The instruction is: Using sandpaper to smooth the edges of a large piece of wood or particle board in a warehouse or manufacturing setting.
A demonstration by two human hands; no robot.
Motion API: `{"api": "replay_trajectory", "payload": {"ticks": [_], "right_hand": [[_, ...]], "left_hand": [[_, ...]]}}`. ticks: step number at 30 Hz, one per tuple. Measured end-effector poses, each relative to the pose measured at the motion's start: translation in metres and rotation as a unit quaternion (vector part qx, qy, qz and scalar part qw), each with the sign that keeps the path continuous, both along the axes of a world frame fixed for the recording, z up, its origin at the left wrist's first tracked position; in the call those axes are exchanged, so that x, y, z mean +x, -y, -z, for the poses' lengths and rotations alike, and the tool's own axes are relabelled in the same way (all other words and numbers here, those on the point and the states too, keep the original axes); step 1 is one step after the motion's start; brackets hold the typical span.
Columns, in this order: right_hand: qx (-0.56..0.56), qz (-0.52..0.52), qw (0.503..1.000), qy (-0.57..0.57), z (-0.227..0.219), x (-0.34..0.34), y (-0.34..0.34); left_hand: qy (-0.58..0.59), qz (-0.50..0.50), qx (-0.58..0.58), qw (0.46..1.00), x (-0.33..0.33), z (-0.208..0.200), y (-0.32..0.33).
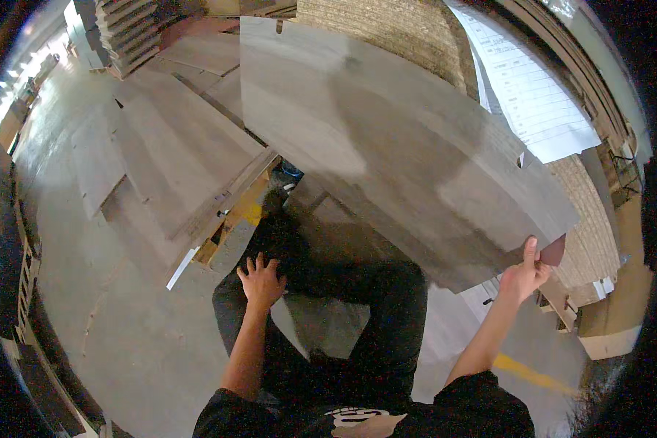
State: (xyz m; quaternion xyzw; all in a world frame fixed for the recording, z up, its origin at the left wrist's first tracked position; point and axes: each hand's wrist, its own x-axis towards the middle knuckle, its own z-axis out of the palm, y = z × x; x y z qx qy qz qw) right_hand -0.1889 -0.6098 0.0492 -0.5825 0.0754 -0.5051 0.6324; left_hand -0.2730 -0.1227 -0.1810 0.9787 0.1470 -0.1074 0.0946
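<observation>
My left hand (263,282) rests on my left knee in dark trousers, its fingers spread and nothing in it. At the lower right edge of a large grey-brown wood-grain board (423,153), my right hand (525,276) is closed with the thumb up. A small reddish-brown flat piece (554,252) sticks out beside that thumb, gripped in the hand. The thumb overlaps the board's edge; whether the fingers also press on the board is hidden. The board has small notches near its ends and spans the space in front of me, with a shadow across it.
More wood-grain boards (175,139) lie on a wooden pallet (233,223) at left. Behind the large board are a stack of particle board (394,33) and printed paper sheets (533,95). Corrugated material (126,33) stands at the far left. A yellow line (536,374) crosses the concrete floor.
</observation>
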Motion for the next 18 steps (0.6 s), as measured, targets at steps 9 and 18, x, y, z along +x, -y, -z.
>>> {"api": "replay_trajectory", "payload": {"ticks": [9, 18], "right_hand": [[0.047, -0.007, 0.999, 0.012, 0.023, 0.004, -0.021], [0.025, -0.064, 0.997, 0.025, -0.004, -0.014, -0.020]], "left_hand": [[0.051, -0.009, -0.002, 0.999, -0.004, 0.009, -0.011], [0.031, 0.021, 0.023, 0.999, 0.013, 0.021, 0.004]]}}
